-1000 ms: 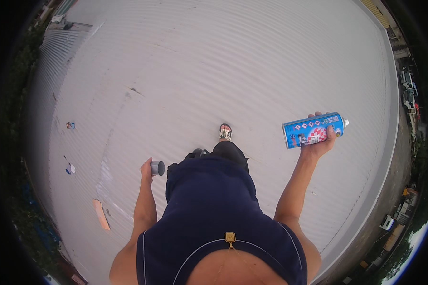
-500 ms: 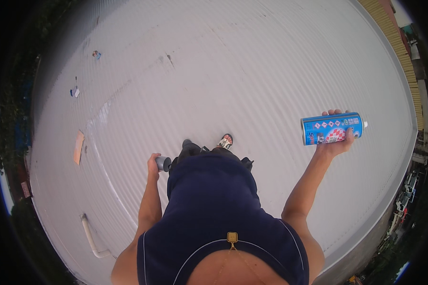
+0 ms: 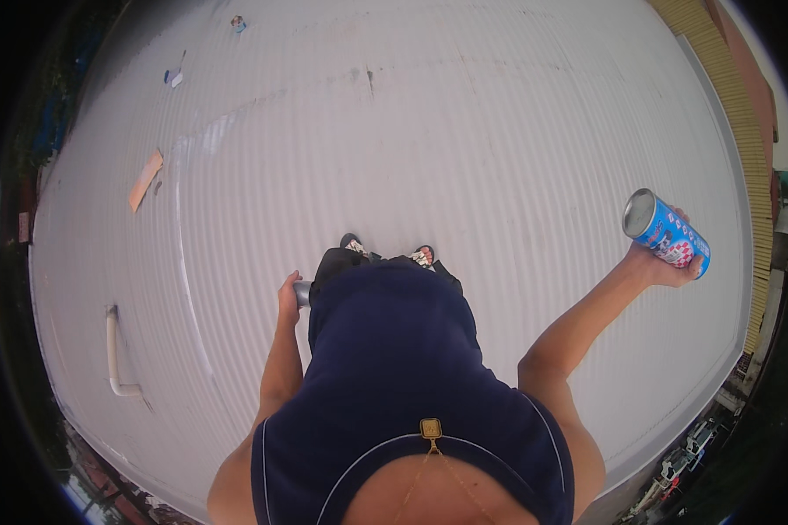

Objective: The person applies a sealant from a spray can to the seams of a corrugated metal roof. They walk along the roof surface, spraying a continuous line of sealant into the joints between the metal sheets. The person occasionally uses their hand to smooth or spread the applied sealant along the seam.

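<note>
My right hand (image 3: 685, 270) is held out to the side, fingers wrapped round a blue spray can (image 3: 670, 233). The can is tilted, its bare metal base toward the upper left; its label has a red-and-white checked patch. The nozzle end is hidden from me. Down by my left hip, my left hand (image 3: 289, 296) is closed round a grey cylindrical cap (image 3: 303, 293), partly covered by the fingers and close to my dark trousers.
I stand in sandals on a pale ribbed metal roof (image 3: 499, 157). An orange-brown strip (image 3: 145, 180), a white bent pipe (image 3: 114, 354) and small litter (image 3: 175, 77) are to the left. The roof edge curves round at right, beside a yellowish ribbed roof (image 3: 744, 105).
My right hand has moved outward to the right and turned the spray can so its base shows. The roof items have shifted in view as my body turned, and both feet now show.
</note>
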`<state>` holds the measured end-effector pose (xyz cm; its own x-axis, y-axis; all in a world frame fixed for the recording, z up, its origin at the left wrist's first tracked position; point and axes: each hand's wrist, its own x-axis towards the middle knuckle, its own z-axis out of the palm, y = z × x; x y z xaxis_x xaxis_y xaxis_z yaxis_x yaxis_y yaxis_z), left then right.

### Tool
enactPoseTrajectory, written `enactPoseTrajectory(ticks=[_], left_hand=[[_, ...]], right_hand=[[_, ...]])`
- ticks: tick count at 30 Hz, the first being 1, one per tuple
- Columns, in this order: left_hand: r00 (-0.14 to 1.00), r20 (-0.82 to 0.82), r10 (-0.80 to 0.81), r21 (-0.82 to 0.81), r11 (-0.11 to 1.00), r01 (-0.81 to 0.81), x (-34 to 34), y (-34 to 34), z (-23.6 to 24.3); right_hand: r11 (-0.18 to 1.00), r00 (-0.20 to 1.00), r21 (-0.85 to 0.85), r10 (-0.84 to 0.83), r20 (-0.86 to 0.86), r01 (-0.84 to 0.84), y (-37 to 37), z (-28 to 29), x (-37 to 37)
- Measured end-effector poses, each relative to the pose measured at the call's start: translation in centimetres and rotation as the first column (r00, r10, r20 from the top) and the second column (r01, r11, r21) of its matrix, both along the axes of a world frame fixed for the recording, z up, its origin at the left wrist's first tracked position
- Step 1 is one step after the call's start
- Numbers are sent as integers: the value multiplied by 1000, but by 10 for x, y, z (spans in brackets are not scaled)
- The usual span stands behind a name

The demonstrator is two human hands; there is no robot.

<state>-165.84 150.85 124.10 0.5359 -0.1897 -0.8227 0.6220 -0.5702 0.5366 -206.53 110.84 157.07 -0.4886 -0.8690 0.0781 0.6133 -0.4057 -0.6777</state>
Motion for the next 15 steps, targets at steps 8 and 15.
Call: enactPoseTrajectory(ticks=[8,15], left_hand=[[999,12,-42,122,992,40,29,12,-4],[999,-9,-47,138,989,48,49,43,-21]], right_hand=[[865,817,161,501,-284,-475,27,-53,105],[824,846,244,533,-26,-512,48,-55,158]])
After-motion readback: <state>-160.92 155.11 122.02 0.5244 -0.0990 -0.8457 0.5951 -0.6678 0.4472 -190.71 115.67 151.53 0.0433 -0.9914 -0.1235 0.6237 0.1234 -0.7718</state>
